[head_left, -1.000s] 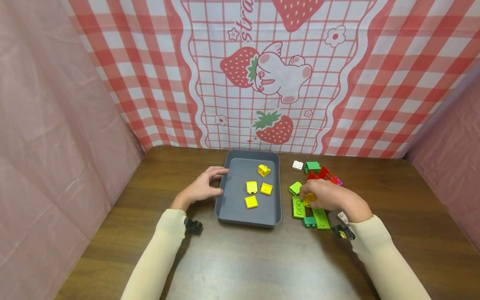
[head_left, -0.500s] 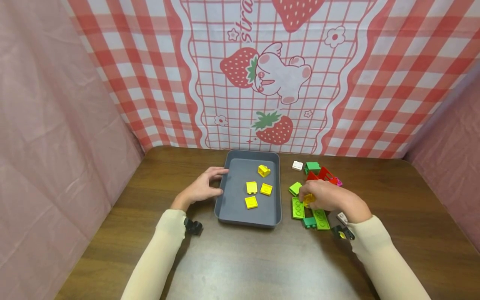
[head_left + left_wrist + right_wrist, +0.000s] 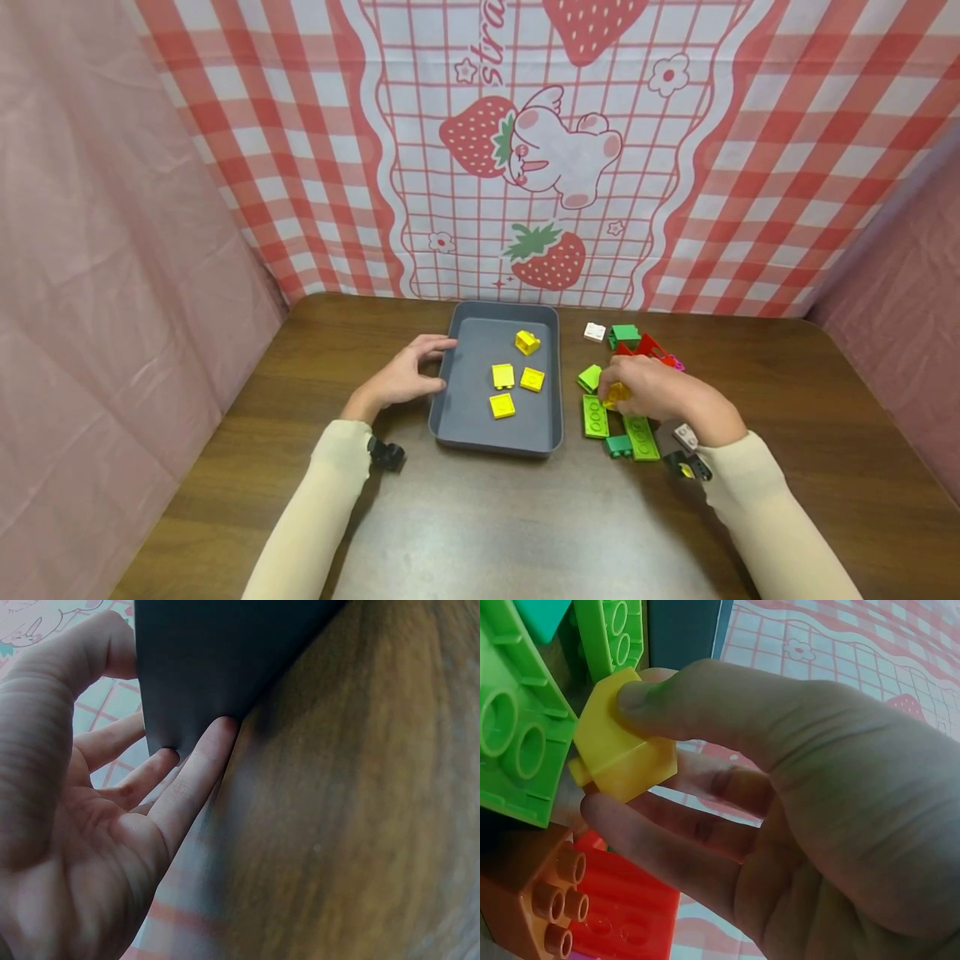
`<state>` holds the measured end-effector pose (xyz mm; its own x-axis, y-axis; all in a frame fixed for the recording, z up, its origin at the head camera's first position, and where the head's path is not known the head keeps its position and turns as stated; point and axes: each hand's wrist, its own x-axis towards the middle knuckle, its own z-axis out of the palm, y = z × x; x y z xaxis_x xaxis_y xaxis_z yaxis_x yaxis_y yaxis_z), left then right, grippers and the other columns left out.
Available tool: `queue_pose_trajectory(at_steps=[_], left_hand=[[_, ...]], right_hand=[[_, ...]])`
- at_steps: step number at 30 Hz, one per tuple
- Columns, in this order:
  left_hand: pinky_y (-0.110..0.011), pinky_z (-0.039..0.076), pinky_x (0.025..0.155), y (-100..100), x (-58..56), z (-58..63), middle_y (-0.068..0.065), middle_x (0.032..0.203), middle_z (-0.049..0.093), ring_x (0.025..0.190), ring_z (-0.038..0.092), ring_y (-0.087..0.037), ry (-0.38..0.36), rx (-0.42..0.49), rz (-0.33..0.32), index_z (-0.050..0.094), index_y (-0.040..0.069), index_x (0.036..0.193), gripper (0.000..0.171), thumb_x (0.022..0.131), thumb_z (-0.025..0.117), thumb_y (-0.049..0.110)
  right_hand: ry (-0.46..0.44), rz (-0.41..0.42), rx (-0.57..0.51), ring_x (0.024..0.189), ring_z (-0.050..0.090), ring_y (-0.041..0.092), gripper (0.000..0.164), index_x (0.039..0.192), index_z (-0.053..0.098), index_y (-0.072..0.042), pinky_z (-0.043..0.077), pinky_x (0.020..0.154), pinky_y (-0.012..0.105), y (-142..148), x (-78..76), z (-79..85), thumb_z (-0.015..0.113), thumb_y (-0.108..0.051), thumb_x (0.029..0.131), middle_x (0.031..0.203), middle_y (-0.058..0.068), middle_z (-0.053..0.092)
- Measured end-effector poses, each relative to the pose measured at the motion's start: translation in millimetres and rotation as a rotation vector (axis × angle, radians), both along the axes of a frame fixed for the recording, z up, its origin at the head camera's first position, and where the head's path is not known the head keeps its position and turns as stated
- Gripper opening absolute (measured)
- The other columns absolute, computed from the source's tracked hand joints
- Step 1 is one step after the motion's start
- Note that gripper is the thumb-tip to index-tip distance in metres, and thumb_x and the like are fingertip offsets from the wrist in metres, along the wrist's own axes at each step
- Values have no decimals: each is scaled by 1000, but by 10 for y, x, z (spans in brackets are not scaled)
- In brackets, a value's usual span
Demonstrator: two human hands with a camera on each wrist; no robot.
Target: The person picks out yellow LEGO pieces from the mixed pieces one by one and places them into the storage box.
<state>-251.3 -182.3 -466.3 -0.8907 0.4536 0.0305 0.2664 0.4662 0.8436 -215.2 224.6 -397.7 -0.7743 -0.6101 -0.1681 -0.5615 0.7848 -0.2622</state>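
Observation:
My right hand point(image 3: 652, 387) pinches a yellow toy building brick point(image 3: 626, 739) between thumb and fingers, as the right wrist view shows closely. Around it lie light green bricks point(image 3: 596, 416) and a teal brick point(image 3: 618, 446). On the left, my left hand point(image 3: 401, 372) rests its fingertips against the outer wall of a dark grey tray point(image 3: 199, 675), fingers fairly straight. Inside the tray point(image 3: 468, 433) are several yellow bricks point(image 3: 502, 376), lying apart from each other. The underside of the held brick is partly hidden in the head view.
Behind the right hand lie a white brick point(image 3: 595, 332), a green brick point(image 3: 624, 336) and a red piece point(image 3: 651, 347). A brown brick point(image 3: 536, 892) shows low in the right wrist view. A strawberry-printed cloth point(image 3: 555, 250) hangs along the table's point(image 3: 480, 517) back edge.
The right hand stays among the bricks with the yellow brick in its grip, shifting only very slightly. The left hand and the tray's contents look the same.

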Motion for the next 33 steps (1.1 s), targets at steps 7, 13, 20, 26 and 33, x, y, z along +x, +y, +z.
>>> queue_pose_trajectory(at_steps=[7, 13, 20, 26, 33], left_hand=[[-58, 47, 107, -8, -3, 2, -13, 154, 37, 138, 45, -40, 3, 21, -8, 50, 11, 147, 69, 82, 72, 4], [-57, 48, 106, -7, 0, 7, -13, 154, 36, 138, 44, -39, 1, 16, -4, 49, 11, 147, 70, 82, 72, 5], [-58, 49, 105, 17, 41, 69, -16, 155, 35, 138, 43, -42, -2, 12, -7, 48, 7, 148, 70, 82, 70, 2], [-61, 45, 107, 28, 28, 50, -20, 157, 32, 139, 41, -44, -11, 3, 1, 45, 5, 149, 70, 83, 69, -1], [-58, 47, 106, 8, 13, 23, -13, 155, 35, 139, 44, -40, -5, 21, -4, 49, 11, 148, 70, 82, 72, 3]], right_hand=[[6, 1, -3, 97, 62, 25, 21, 99, 75, -15, 59, 86, 48, -1, -2, 14, 80, -9, 80, 105, 5, 68], [43, 0, -16, 93, 63, 23, 20, 97, 76, -16, 60, 84, 47, -5, -14, -4, 82, -12, 78, 101, 3, 67], [55, 4, -28, 90, 63, 22, 19, 96, 76, -16, 61, 83, 46, 7, -21, -10, 83, -13, 79, 100, 3, 68], [93, 11, -39, 86, 63, 20, 18, 96, 77, -15, 61, 79, 44, 21, -27, 4, 82, -13, 79, 99, 4, 68], [146, -23, -60, 83, 60, 18, 19, 97, 77, -16, 61, 75, 39, -4, -23, 45, 82, -15, 79, 99, 3, 66]])
